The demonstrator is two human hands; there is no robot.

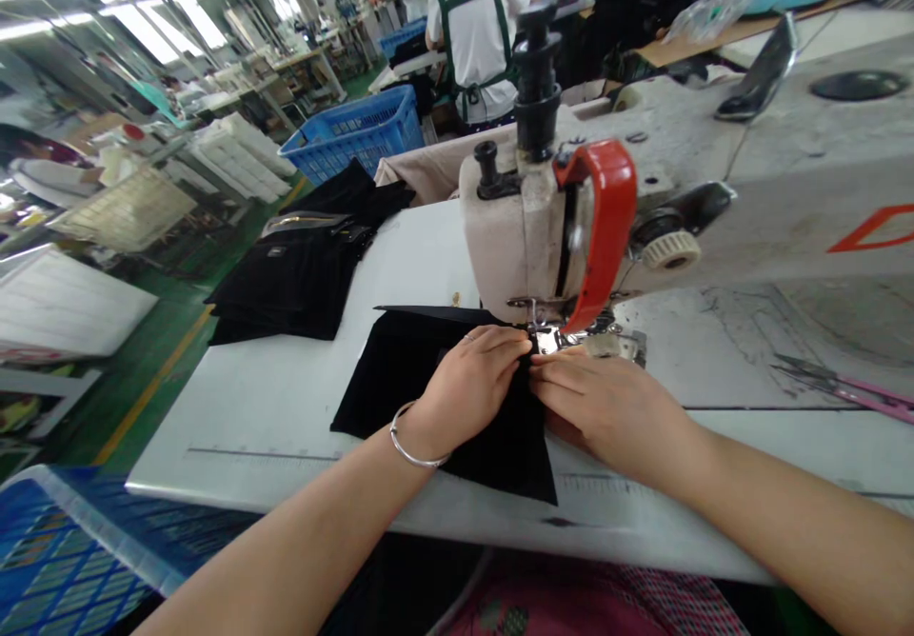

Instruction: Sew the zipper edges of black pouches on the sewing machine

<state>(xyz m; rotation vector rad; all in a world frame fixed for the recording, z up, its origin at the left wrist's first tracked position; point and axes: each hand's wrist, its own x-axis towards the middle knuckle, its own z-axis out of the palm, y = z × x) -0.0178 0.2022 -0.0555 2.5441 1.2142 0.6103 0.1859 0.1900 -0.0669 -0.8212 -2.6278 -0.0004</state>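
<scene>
A black fabric piece (400,369) lies on the white table under the head of a sewing machine (500,227). My left hand (471,384), with a silver bangle at the wrist, rests on the fabric, its fingers bunched at the edge beside the presser foot (546,339). On the other side, my right hand (606,407) grips the same edge just in front of the foot, fingers closed together. Both sets of fingertips nearly meet there. The thumbs are mostly hidden, and the needle is hard to make out behind the red guard (604,227).
Folded black fabric pieces (286,284) are stacked at the table's far left. Pink-handled scissors (849,387) lie at right. One blue crate (92,531) stands low at left, another blue crate (357,131) behind the table. A person in a green-strapped apron (475,36) stands beyond.
</scene>
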